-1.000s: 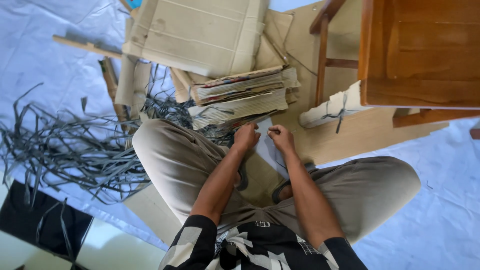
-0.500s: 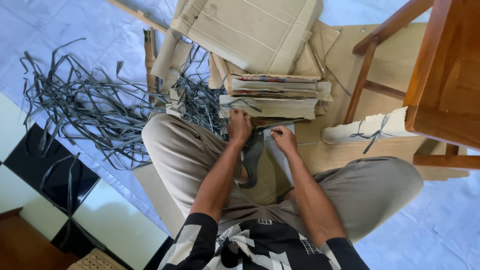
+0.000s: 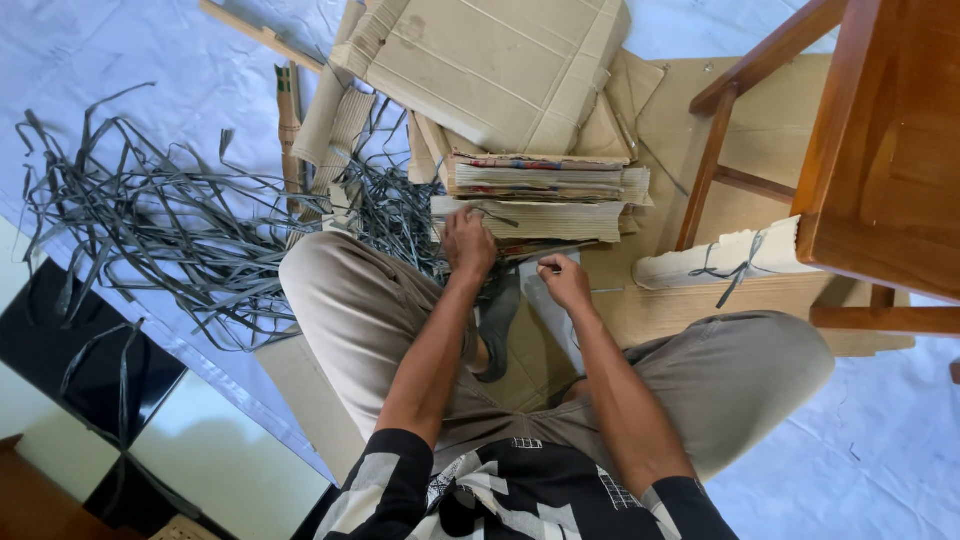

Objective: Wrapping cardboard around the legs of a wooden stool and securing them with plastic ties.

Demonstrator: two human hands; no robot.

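I sit cross-legged on the floor in beige trousers. In front of my knees lies a stack of flattened cardboard [image 3: 545, 200] with a grey strap across it. My left hand [image 3: 467, 240] rests on the stack's near left edge, fingers curled on the strap. My right hand [image 3: 562, 280] is just below the stack, pinching the end of a grey strap. A wide dark strap [image 3: 497, 315] runs down between my legs.
A tangle of grey plastic straps [image 3: 170, 235] spreads at left on a white sheet. Large cardboard boxes [image 3: 500, 60] lie behind the stack. A wooden chair [image 3: 850, 150] stands at right, with a tied white bundle [image 3: 725, 260] under it. Black and white tiles [image 3: 110, 400] lie bottom left.
My left hand moved up from beside the right hand onto the edge of the cardboard stack. The right hand stayed near the same place, still pinching the strap. The view shifted.
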